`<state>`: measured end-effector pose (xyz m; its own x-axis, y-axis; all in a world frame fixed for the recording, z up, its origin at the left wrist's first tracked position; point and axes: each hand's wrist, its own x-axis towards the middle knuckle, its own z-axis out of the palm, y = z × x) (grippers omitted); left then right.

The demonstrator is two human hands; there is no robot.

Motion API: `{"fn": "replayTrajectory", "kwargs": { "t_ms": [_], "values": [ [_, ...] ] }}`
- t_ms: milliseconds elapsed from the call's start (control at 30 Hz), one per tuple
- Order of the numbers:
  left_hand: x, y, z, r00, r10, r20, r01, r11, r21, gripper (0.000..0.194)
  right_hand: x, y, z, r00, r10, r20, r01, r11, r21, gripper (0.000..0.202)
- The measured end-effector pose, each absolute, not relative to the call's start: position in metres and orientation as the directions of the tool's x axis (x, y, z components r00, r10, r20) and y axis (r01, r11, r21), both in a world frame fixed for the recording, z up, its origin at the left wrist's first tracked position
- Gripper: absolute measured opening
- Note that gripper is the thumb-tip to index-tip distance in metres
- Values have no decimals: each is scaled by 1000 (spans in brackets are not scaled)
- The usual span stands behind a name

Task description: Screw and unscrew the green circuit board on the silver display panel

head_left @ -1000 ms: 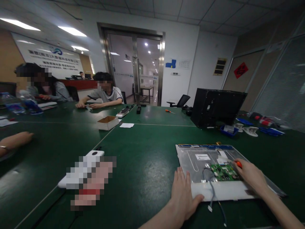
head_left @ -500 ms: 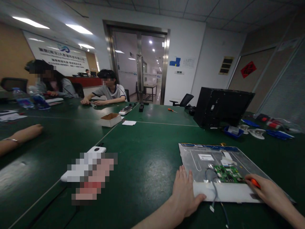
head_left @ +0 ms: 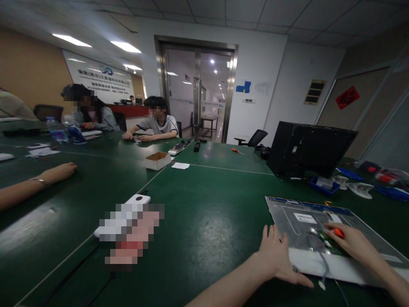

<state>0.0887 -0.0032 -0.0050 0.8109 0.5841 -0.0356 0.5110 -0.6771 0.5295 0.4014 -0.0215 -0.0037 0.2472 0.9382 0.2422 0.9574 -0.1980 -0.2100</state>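
A flat display panel (head_left: pixel 316 232) lies back side up on the green table (head_left: pixel 191 238), with a blue strip along its far edge. My left hand (head_left: pixel 276 258), fingers spread, rests at the panel's near left side. Over the green circuit board (head_left: pixel 330 244) is my right hand (head_left: pixel 354 243), closed around an orange-handled screwdriver (head_left: pixel 338 233). Its shaft and tip are hidden, and the hand covers much of the board. Grey-blue cables (head_left: pixel 323 262) run from the board over the panel's near edge; a white connector (head_left: pixel 322 283) hangs at one end.
Beyond the panel stand a black monitor housing (head_left: pixel 309 149) and a blue tray (head_left: pixel 324 186). Another orange screwdriver (head_left: pixel 237 151) lies farther back. At left are an open box (head_left: pixel 158 160), a white device (head_left: pixel 140 199) and another person's forearm (head_left: pixel 54 175). Two people sit across the table.
My right hand has moved with the screwdriver from the board's right end to over its far part. The panel and my left hand appear farther right; the view has also turned left.
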Motion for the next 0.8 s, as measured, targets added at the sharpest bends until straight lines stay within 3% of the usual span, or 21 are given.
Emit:
{"fn": "replayTrajectory", "kwargs": {
  "t_ms": [100, 233, 433, 800],
  "values": [
    [88, 3, -11, 866, 497, 55, 376, -720, 583, 114, 395, -15, -8, 213, 967, 138, 950, -172, -260, 36],
    [96, 9, -16, 877, 469, 103, 344, -764, 546, 103, 397, -15, -4, 204, 976, 73, 939, -174, -296, 33],
    [113, 9, -21, 868, 483, 111, 362, -771, 524, 97, 409, -12, 4, 184, 981, 62, 945, -159, -285, 22],
    [119, 8, -29, 858, 498, 130, 356, -757, 549, 94, 430, -11, -11, 187, 977, 103, 953, -154, -261, 30]
  ]
}}
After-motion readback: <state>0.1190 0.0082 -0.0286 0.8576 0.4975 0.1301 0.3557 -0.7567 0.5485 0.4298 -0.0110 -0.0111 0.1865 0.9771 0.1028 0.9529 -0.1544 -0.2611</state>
